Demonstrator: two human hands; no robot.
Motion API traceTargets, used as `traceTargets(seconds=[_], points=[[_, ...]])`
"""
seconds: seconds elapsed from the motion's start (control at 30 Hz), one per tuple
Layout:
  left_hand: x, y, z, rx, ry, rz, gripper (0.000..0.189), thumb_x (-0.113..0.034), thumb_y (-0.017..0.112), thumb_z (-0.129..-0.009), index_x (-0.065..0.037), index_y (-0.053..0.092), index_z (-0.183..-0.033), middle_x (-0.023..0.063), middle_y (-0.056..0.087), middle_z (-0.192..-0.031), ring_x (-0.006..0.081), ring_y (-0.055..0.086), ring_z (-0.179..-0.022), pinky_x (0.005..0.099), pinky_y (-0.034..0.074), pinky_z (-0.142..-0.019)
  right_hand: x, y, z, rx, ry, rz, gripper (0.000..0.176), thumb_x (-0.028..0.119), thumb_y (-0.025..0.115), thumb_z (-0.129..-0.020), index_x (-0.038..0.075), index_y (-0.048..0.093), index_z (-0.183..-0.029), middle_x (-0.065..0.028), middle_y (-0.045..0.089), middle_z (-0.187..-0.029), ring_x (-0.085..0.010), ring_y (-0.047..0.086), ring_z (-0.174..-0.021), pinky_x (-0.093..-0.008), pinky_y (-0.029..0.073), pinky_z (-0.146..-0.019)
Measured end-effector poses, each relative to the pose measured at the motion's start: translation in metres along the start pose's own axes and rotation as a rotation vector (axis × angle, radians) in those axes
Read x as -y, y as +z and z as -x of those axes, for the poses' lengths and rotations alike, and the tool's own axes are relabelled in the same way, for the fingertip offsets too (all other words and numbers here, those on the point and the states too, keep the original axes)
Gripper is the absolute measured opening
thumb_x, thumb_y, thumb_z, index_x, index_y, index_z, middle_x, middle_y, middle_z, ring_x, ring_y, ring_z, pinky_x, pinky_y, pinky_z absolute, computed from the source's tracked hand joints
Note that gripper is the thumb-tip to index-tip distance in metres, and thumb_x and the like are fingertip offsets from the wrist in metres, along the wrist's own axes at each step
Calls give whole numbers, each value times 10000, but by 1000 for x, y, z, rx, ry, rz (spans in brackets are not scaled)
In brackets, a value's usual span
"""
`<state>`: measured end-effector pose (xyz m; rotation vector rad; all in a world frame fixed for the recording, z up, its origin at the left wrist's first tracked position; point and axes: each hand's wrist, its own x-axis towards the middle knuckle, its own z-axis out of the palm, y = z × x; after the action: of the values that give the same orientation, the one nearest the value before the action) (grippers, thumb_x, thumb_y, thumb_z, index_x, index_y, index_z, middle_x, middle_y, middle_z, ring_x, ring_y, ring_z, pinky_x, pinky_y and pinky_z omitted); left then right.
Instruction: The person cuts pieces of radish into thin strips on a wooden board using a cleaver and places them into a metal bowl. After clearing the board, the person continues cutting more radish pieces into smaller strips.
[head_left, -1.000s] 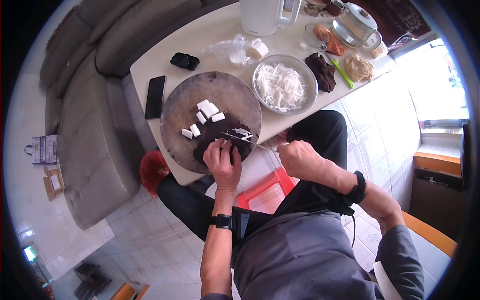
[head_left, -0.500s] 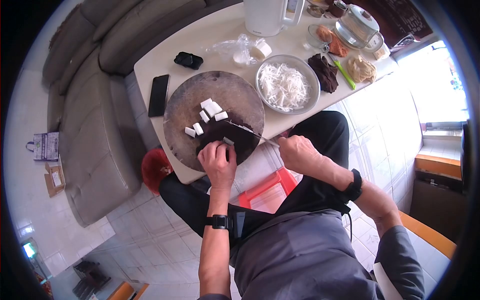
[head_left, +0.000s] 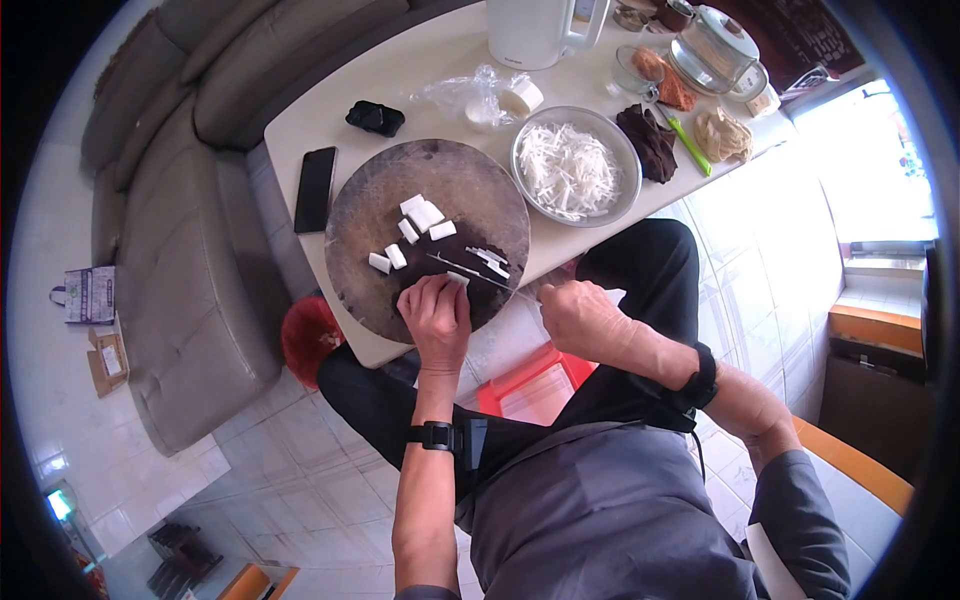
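Observation:
My right hand (head_left: 585, 318) is closed round the handle of a knife, and the thin blade (head_left: 478, 273) reaches left over the round wooden chopping board (head_left: 360, 190). The fingers of my left hand (head_left: 437, 308) pinch a small white radish piece (head_left: 457, 279) on the dark wet patch of the board, beside the blade. Cut white strips (head_left: 489, 260) lie just beyond the knife. Farther up the board are several white radish blocks (head_left: 426, 214). A metal bowl (head_left: 632, 190) of white shreds (head_left: 568, 172) stands to the right of the board.
On the table (head_left: 300, 120) are a phone (head_left: 316, 190), a black case (head_left: 375, 118), a plastic bag (head_left: 470, 95), a white jug (head_left: 525, 35), a dark cloth (head_left: 648, 143), a green-handled tool (head_left: 690, 147) and a glass pot (head_left: 715, 55). Below is a red stool (head_left: 540, 385).
The knife has shifted left and down to the piece under my left fingers. Cut strips now lie apart on the board behind the blade. My right hand has moved slightly left.

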<state>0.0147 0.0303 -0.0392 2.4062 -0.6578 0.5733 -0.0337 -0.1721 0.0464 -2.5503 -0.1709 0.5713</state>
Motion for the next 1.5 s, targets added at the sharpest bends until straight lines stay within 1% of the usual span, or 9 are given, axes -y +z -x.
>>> traceTargets(seconds=[0.17, 0.23, 0.43, 0.67, 0.73, 0.97, 1.03, 1.2, 1.5], points=[[-1, 8, 5, -44, -64, -29, 129, -79, 656, -731, -35, 638, -851, 75, 610, -914, 261, 558, -947, 395, 373, -850, 2, 4, 2, -21, -49, -16, 166, 39, 523, -714, -28, 553, -863, -229, 602, -685, -398, 609, -660, -484, 470, -596], [-4, 4, 2, -50, -44, -54, 137, -82, 654, -731, -31, 640, -857, 80, 609, -916, 265, 556, -952, 402, 369, -855, 2, 4, 2, -76, -71, 38, 73, 52, 532, -719, -21, 523, -717, -215, 564, -606, -393, 591, -612, -469, 473, -576], [-4, 2, 1, -31, -8, -81, 156, -84, 649, -721, -26, 644, -865, 85, 610, -922, 272, 552, -961, 421, 359, -869, -2, 6, 3, -204, -219, 76, 88, 58, 527, -727, -25, 518, -755, -209, 553, -587, -388, 581, -576, -474, 464, -556], [-3, 2, 0, -22, -10, -78, 169, -87, 651, -697, -19, 629, -851, 102, 599, -897, 288, 548, -933, 427, 362, -855, 9, 12, 3, -50, -78, 93, 110, 41, 529, -714, -33, 510, -793, -201, 563, -595, -394, 589, -573, -468, 472, -549], [-3, 2, 1, -14, -19, -84, 169, -91, 651, -693, -19, 627, -844, 106, 592, -881, 292, 546, -918, 430, 364, -848, 18, 11, 2, -20, -44, 133, 131, 9, 522, -701, -41, 537, -821, -215, 605, -665, -382, 623, -615, -449, 488, -544], [-3, 0, 0, -22, -15, -89, 139, -98, 652, -698, -26, 628, -815, 94, 588, -858, 280, 550, -890, 424, 370, -836, 22, 23, -14, -54, -83, 122, 140, 13, 524, -701, -39, 508, -830, -208, 581, -649, -391, 606, -610, -469, 477, -561], [-4, 2, 0, -52, -9, -82, 129, -94, 654, -701, -30, 629, -810, 84, 596, -864, 269, 555, -894, 418, 371, -838, 15, 26, -12, -170, -75, 72, 143, 13, 512, -716, -60, 548, -833, -234, 596, -651, -393, 616, -630, -470, 481, -570], [-4, 5, 2, -78, -28, -65, 118, -84, 663, -707, -36, 635, -810, 60, 615, -881, 242, 568, -910, 402, 372, -849, 3, 16, -1, -98, -70, 28, 100, 30, 518, -723, -41, 527, -792, -228, 568, -619, -399, 591, -607, -480, 466, -572], [-2, 4, 3, -82, -24, -50, 128, -70, 652, -694, -25, 632, -812, 91, 610, -876, 271, 562, -917, 415, 373, -849, 4, 16, 1, -75, -131, 69, 116, 42, 539, -706, -43, 512, -779, -213, 543, -571, -393, 574, -558, -476, 454, -542]])
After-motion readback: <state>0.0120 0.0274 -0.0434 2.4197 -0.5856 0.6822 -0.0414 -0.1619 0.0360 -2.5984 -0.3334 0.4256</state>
